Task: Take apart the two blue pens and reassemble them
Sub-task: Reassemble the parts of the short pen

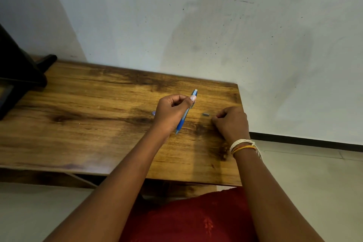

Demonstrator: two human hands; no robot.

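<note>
My left hand point(172, 112) is closed around a blue pen point(185, 113), pinching it between thumb and curled fingers above the wooden table point(88, 114). The pen slants, its pale clicker end poking up past my thumbnail toward the wall point(216, 25) and its tip pointing down toward me, just over the tabletop. My right hand point(231, 122) rests knuckles-up on the table near its right edge, fingers curled under; I cannot tell whether it holds anything. Between my two hands, just beside the right fingers, a small grey pen part point(205, 114) lies on the wood. On the far side of my left hand a small bluish piece point(153, 113) peeks out on the table, mostly hidden, and I cannot tell what it is. Bands of white, orange and yellow thread point(243, 146) circle my right wrist. A dark object point(17, 72) stands at the table's far left corner. Red cloth point(196, 220) covers my lap below the table's near edge.
</note>
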